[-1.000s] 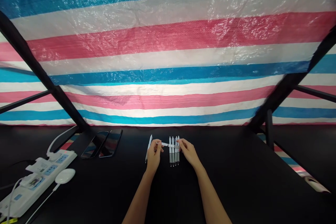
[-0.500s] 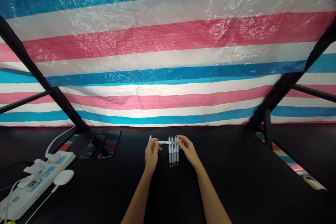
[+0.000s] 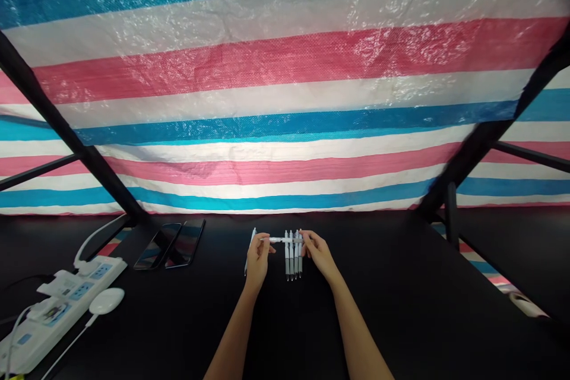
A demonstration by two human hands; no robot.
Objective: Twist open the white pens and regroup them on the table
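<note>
Fingers (image 3: 266,241) pinch a white pen (image 3: 280,240) (crosswise).

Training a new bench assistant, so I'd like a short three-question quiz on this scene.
1. How many upright pens make up the row of pens beneath the crosswise pen?
2. True or false: the power strip lies to the right of the right hand.
3. Which is nearer the two smartphones, the left hand or the right hand?

Key: 1. Four. 2. False: it lies far off to the left of both hands. 3. The left hand.
</note>
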